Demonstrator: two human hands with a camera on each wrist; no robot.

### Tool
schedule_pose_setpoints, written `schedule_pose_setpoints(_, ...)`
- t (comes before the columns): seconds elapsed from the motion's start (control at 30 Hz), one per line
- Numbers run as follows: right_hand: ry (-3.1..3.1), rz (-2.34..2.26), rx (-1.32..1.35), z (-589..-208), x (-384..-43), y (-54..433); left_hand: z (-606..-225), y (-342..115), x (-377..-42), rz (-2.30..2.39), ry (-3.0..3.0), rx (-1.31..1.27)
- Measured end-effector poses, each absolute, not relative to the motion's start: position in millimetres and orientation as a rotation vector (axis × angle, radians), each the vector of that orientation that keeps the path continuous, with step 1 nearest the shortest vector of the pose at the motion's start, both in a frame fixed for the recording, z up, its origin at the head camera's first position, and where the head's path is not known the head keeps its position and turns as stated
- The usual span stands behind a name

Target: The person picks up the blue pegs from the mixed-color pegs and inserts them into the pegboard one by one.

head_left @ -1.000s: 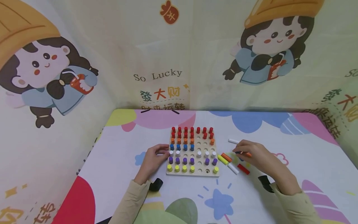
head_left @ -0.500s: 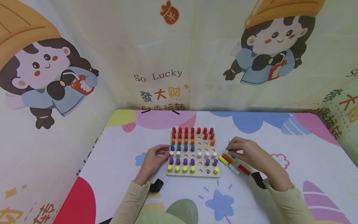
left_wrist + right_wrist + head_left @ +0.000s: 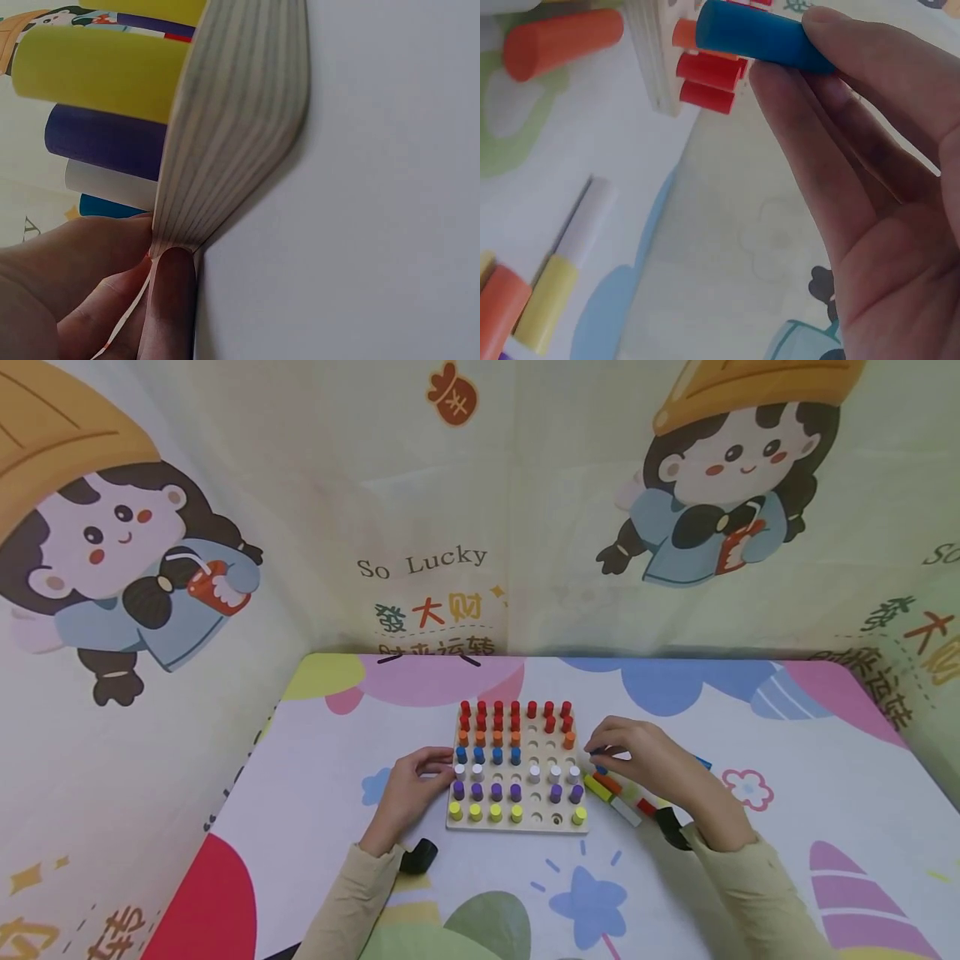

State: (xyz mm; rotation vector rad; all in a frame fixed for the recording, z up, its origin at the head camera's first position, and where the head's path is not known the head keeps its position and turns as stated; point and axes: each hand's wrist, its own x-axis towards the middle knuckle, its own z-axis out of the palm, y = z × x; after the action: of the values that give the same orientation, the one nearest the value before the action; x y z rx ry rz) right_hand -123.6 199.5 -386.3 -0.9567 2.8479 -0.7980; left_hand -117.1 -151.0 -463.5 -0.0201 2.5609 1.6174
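A wooden pegboard (image 3: 517, 828) stands on the table with rows of red, orange, blue, white, purple and yellow pegs. Several of its holes hold no peg. My left hand (image 3: 408, 789) grips the board's left edge; up close in the left wrist view, the fingers (image 3: 174, 300) touch its layered side (image 3: 240, 97). Between the thumb and fingertips of my right hand (image 3: 660, 764) is a blue peg (image 3: 757, 31), held just off the board's right edge. In the right wrist view the peg lies roughly sideways in the pinch, above the tabletop.
Loose pegs lie right of the board: yellow (image 3: 597, 787), orange (image 3: 609, 783), white (image 3: 626, 812) and red (image 3: 647, 808). A blue piece (image 3: 702, 762) shows partly behind the right hand. A printed curtain (image 3: 420, 485) rises behind the table.
My right hand has moved left toward the board with the blue peg. An orange peg seen at that hand a second ago no longer shows there. The left hand has stayed put.
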Motion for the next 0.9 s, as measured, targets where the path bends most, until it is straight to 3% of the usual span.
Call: schedule_pose_setpoints(0.9, 2.835, -0.888, -0.933, -384, -142, 165, -463, -150, -116, 1.607, 2.566, -0.018)
